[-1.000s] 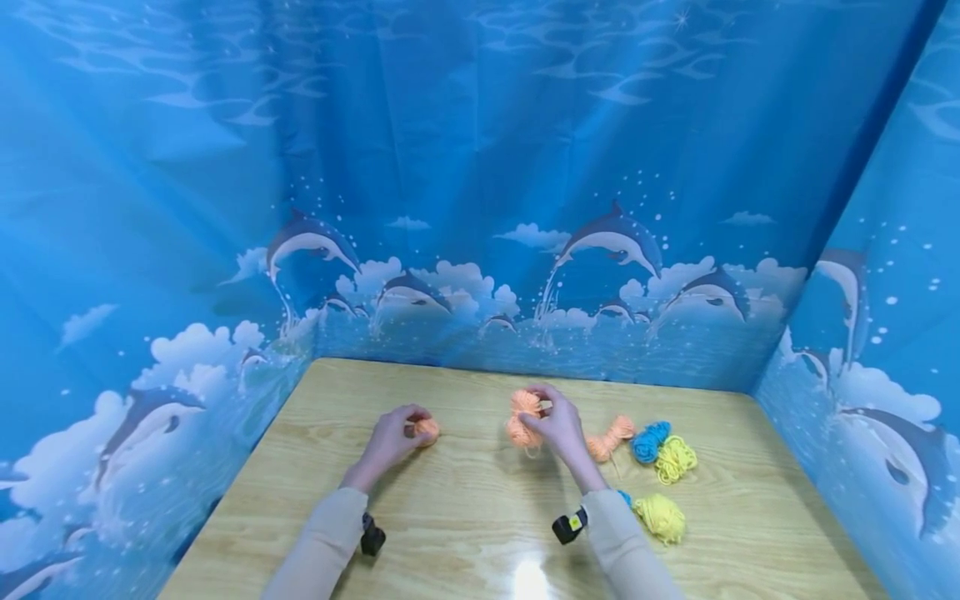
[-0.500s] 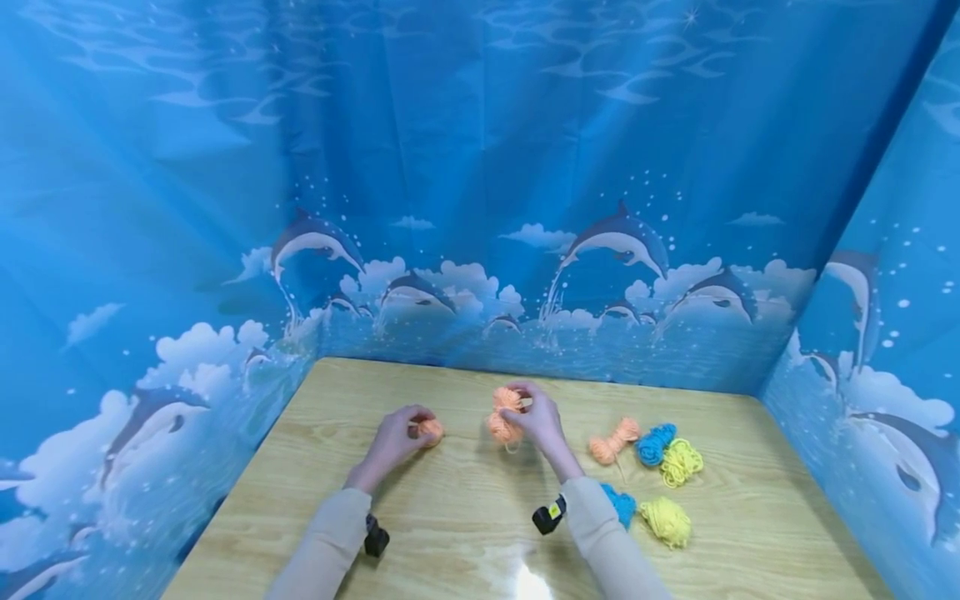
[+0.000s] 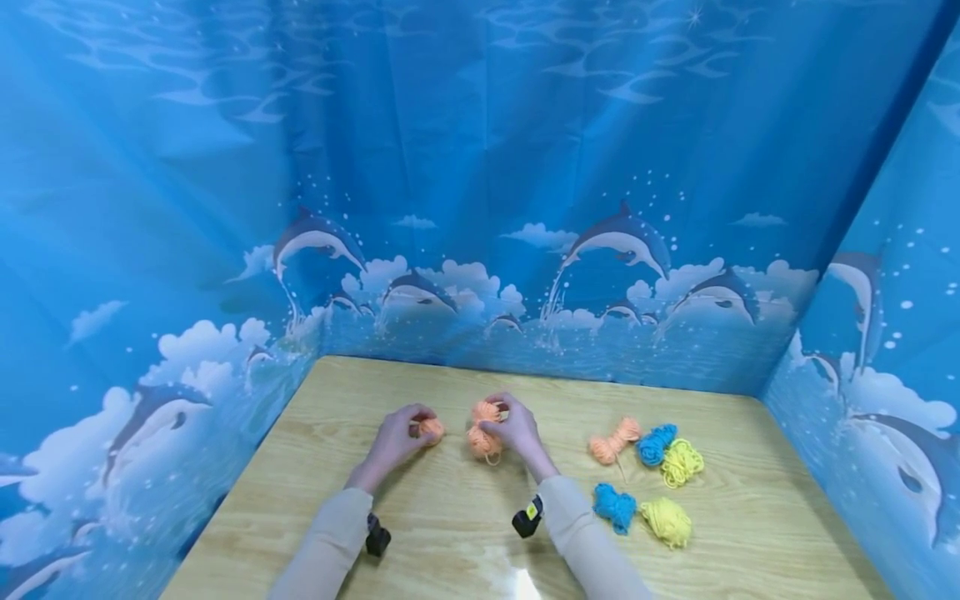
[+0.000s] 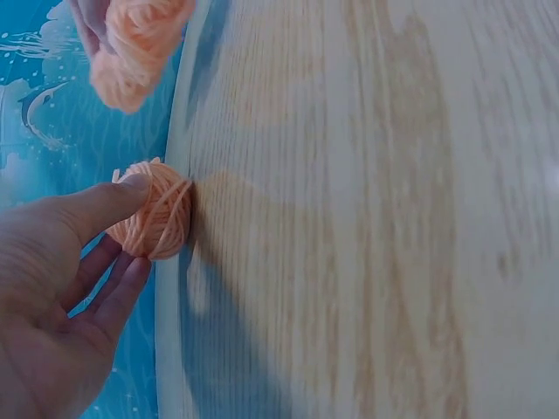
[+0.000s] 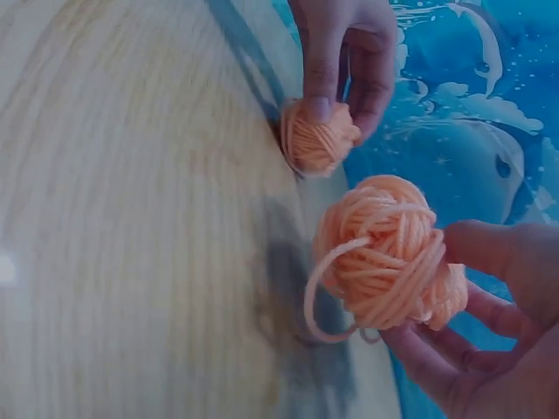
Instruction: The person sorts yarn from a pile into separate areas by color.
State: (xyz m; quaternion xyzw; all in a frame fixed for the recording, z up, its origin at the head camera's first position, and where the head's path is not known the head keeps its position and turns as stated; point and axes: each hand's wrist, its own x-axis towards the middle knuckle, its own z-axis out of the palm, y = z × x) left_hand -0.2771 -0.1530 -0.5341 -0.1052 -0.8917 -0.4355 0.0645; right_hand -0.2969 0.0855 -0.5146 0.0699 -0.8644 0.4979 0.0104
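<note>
My left hand [image 3: 397,437] pinches a small ball of peach yarn [image 4: 155,209] between thumb and fingers, low at the tabletop on the left. In my right hand [image 3: 517,427] is a larger peach yarn bundle [image 3: 484,429], pinched at its narrow middle, with a loose loop of strand hanging from it. The right wrist view shows this bundle [image 5: 384,253] above its shadow, off the table, with the left hand's ball [image 5: 316,140] just beyond. A short gap separates the two peach pieces.
To the right on the wooden table [image 3: 450,533] lie another peach yarn bundle [image 3: 615,440], two blue bundles [image 3: 656,444] and two yellow ones [image 3: 667,522]. A blue dolphin-print curtain [image 3: 480,208] stands behind the table and along both sides.
My right hand has carried its peach yarn bundle leftward, closer to the left hand. The front blue bundle, earlier behind the right sleeve, now shows fully. The left hand stays in place.
</note>
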